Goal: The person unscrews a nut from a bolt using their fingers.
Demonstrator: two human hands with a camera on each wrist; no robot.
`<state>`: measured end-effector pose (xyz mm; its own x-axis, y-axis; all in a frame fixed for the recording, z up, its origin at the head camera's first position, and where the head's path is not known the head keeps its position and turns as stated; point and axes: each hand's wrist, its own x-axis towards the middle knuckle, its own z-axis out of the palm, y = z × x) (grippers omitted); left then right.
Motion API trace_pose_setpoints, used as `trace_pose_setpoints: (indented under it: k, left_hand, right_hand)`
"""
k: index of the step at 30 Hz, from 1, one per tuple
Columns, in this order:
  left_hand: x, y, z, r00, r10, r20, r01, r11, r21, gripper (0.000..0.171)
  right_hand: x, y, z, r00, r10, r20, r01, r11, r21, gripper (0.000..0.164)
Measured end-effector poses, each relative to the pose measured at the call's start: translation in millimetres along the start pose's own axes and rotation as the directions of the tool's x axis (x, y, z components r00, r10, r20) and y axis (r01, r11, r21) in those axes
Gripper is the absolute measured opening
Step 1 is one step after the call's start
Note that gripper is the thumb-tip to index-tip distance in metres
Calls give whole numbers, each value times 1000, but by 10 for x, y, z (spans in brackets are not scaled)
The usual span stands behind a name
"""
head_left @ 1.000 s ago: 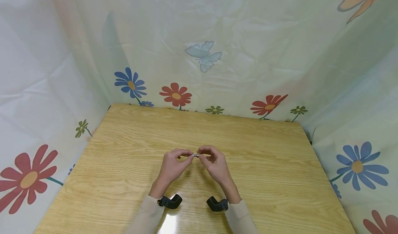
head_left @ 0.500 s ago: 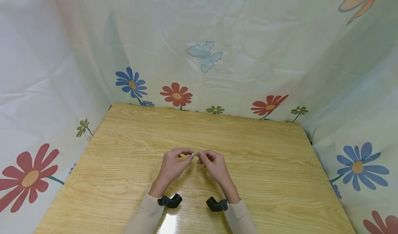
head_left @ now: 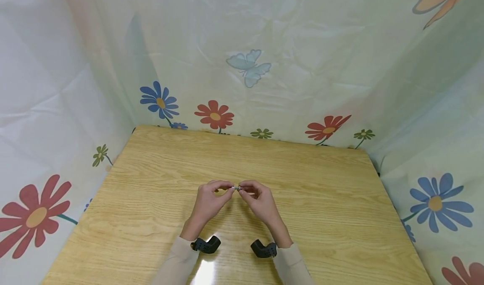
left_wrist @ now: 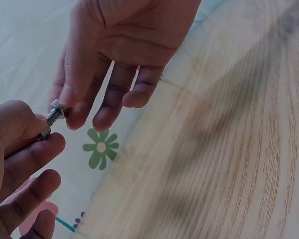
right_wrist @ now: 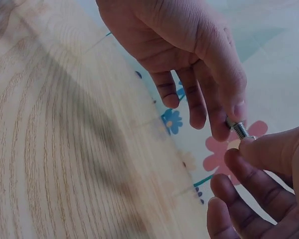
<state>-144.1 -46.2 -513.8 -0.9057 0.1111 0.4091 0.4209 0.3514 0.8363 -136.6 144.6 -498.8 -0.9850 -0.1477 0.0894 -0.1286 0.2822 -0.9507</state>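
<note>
A small silver metal bolt [head_left: 236, 188] lies sideways between the two hands, above the table. Its bare thread shows in both wrist views. My left hand [head_left: 210, 200] pinches the bolt's left end between thumb and index finger. At the other end, a nut [left_wrist: 58, 104] sits on the thread, and my right hand [head_left: 262, 201] has its thumb and index finger on it. In the right wrist view the right thumb [right_wrist: 269, 150] partly covers that nut. The other fingers of both hands hang loosely bent, away from the bolt.
A light wood-grain table [head_left: 302, 184] spreads under the hands. A pale curtain [head_left: 181, 32] printed with flowers and butterflies encloses its back and sides. Black curved wrist mounts [head_left: 207, 245] stick inward from both sleeves.
The right thumb and index finger have rolled across the nut and returned, with the index finger back on top. My left hand has stayed almost still, gripping the bolt.
</note>
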Motion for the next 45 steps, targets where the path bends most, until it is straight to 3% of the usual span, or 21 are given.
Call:
trace_pose_setpoints:
  k: [12, 20, 27, 45]
  left_hand:
    - [1, -10, 9, 1000, -11, -8, 11, 1000, -3, 9]
    - [0, -22, 19, 1000, 13, -22, -13, 1000, 11, 9]
    - [-6, 1, 23, 1000, -7, -26, 6, 1000, -20, 10]
    - [-14, 26, 31, 999, -46, -15, 45, 998, -45, 10]
  right_hand:
    - [-4, 32, -31, 991, -133, 2, 133, 991, 33, 27]
    - [0, 14, -24, 997, -63, -48, 64, 997, 33, 26]
    - [0, 25, -19, 996, 7, -84, -10, 999, -40, 26]
    - [-2, 38, -8, 1000, 4, -28, -4, 1000, -4, 16]
